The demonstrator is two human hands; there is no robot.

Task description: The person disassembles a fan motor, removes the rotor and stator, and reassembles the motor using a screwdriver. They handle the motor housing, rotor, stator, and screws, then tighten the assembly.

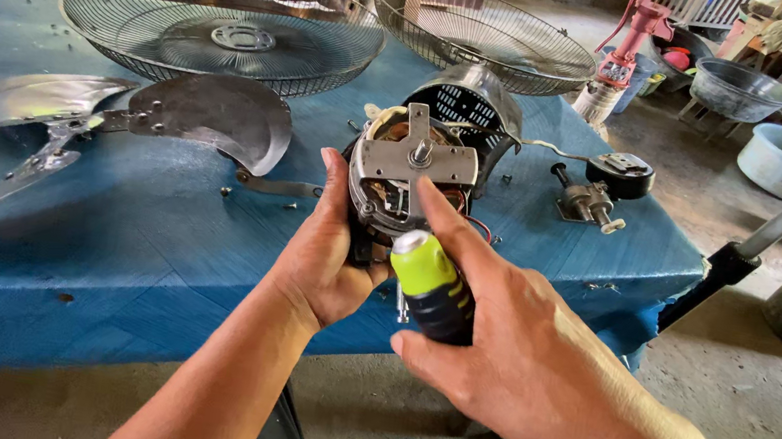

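Note:
My left hand [322, 246] grips the side of a fan motor [407, 176], its metal front plate and shaft facing me at the near edge of the blue table [105, 252]. My right hand [506, 340] holds a screwdriver with a green and black handle [430, 287], its index finger stretched along toward the motor's front plate. The screwdriver's tip is hidden behind the handle. A black perforated motor cover [467, 104] sits just behind the motor.
A metal fan blade [123, 114] lies at the left. Two wire fan guards [226, 22] [487, 26] rest at the back. A small black knob part [607, 183] and loose screws lie on the right. Basins, a bucket and a pole stand on the floor at right.

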